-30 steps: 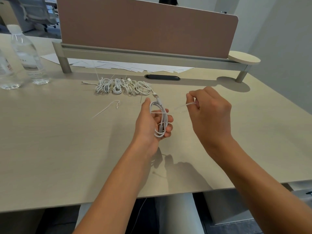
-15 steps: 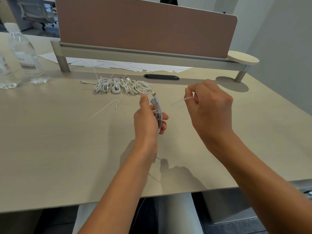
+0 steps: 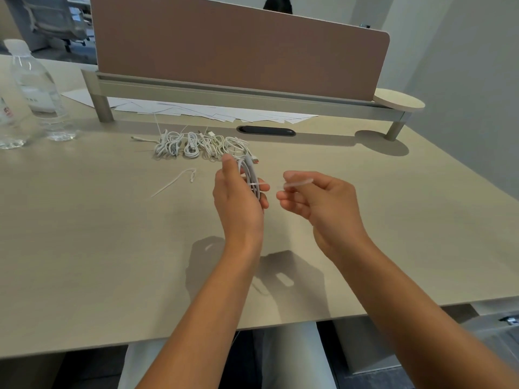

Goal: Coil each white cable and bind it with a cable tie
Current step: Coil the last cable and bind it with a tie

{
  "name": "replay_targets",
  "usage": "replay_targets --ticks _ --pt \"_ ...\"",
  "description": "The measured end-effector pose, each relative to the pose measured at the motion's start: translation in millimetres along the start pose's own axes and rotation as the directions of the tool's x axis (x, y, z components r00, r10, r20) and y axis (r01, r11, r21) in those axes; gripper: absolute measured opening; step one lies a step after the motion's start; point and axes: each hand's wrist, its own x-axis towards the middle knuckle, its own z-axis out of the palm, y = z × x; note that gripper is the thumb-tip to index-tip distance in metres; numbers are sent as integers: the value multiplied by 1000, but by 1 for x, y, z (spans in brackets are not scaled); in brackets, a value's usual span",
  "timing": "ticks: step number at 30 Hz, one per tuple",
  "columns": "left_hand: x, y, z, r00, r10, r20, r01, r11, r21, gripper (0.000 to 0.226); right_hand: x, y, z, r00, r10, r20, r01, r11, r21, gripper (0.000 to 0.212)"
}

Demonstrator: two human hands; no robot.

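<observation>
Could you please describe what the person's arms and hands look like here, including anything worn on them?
Both arms are bare from the bottom edge of the view up to the fingertips: no sleeve shows on either forearm. The left hand and the right hand wear no gloves, and no watch, bracelet or ring is visible on either wrist or on the fingers that show. No markings can be seen on them.

Two bare forearms are seen coming in from the near edge of the scene, one on the left and one on the right. No sleeve is worn on either forearm. The left hand [image 3: 238,197] and the right hand [image 3: 323,200] are uncovered. Light grey trousers [image 3: 283,357] are worn, shown below the near edge of the desk.
</observation>
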Motion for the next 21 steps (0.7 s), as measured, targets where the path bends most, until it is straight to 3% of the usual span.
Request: replay_targets --ticks 4,11,16,21 --pt "2 0 -3 999 -27 31 28 1000 -10 62 -1 3 2 999 14 30 -13 1000 -18 10" --pt "1 2 -2 980 -109 167 129 985 -113 53 5 -4 3 997 -81 -15 79 993 -84 10" --pt "1 2 -3 960 -168 224 206 966 -157 59 12 -14 -2 975 -220 -36 207 954 -218 10" --pt "3 2 -3 948 -183 258 239 949 -205 80 8 -16 -1 940 -333 75 333 847 -414 11"
